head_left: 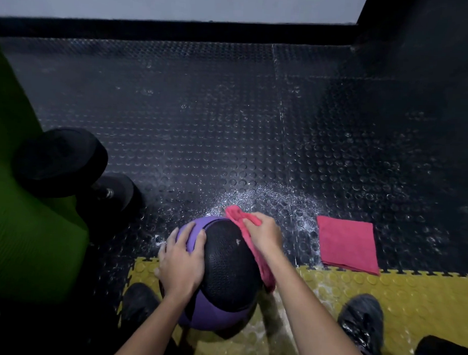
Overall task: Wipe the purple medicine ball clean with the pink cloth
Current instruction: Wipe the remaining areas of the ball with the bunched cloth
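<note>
Near the yellow floor edge between your feet, you are steadying the purple medicine ball [210,267] with your left hand [182,258] spread flat and open, gripping nothing, so it cannot roll. Your right hand [265,233] is closing around the bunched pink cloth [241,220], pressing it against the ball's right side, while a folded spare cloth [346,244] is lying on the floor to the right.

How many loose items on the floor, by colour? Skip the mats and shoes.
Pink: 2, the pink cloth held in the right hand against the ball, and a folded cloth lying flat on the floor.
Purple and black: 1, the medicine ball, steadied by the left hand.
Black: 1, a dumbbell.
Green: 1, a large green object, cut off by the frame.
Total: 5
</note>
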